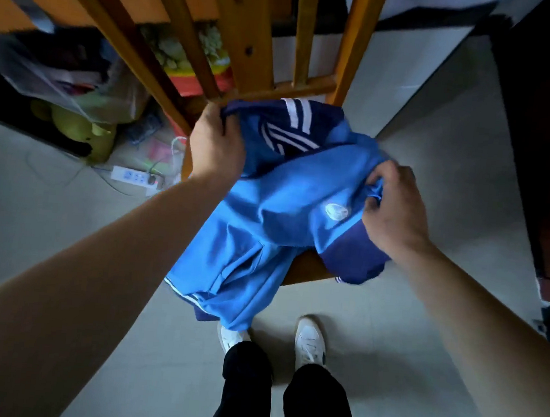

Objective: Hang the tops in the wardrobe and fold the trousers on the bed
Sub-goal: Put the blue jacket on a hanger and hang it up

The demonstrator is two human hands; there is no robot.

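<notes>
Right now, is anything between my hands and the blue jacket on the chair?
Nothing visible is. The left hand grips the blue jacket at its dark edge by the chair back, and the right hand pinches its bunched fabric.

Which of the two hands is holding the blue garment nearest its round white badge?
The right hand, pinching the blue garment beside the badge; the left hand grips the dark striped end.
</notes>
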